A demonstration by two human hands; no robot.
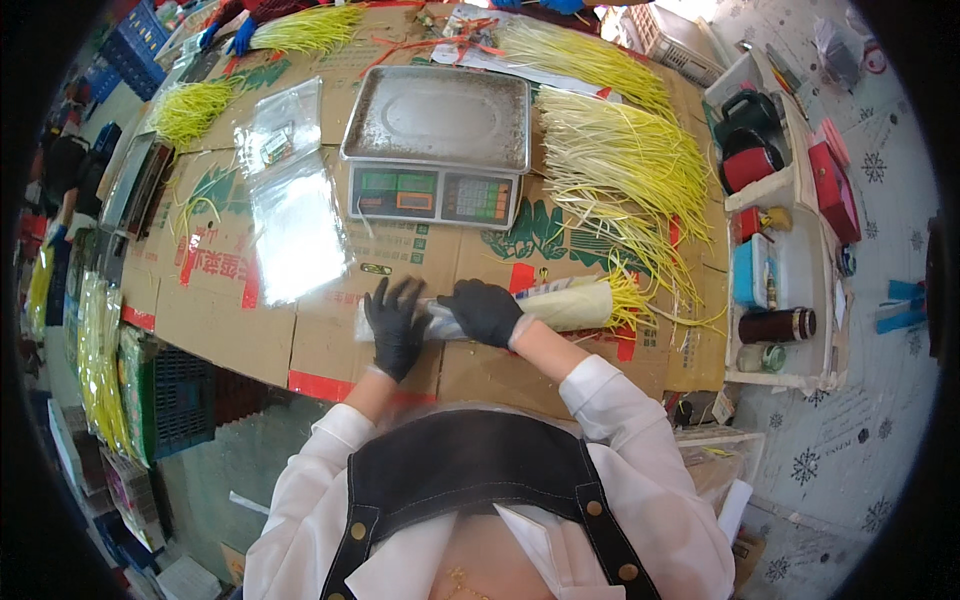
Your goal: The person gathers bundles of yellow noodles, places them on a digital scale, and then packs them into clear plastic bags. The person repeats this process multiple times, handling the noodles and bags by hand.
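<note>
My right hand (481, 311), in a black glove, is closed on a rolled bundle (570, 306) lying across the front of the table. The bundle has a pale wrapping, and yellow chive tips (626, 298) stick out at its right end. Clear plastic (364, 322) covers or extends from its left end. Over this plastic rests my left hand (395, 328), also black-gloved, its fingers spread and slightly blurred. Part of the bundle is hidden under my hands. A digital scale with a metal tray (435, 112) stands just beyond them.
Loose yellow chives (622, 165) lie in piles to the right of the scale. Flat clear plastic bags (296, 232) are at its left. Cardboard (217, 322) covers the table. An organizer (799, 285) holding a flask (776, 325) borders the right side. Another person's blue-gloved hand (242, 36) touches chives at the far left.
</note>
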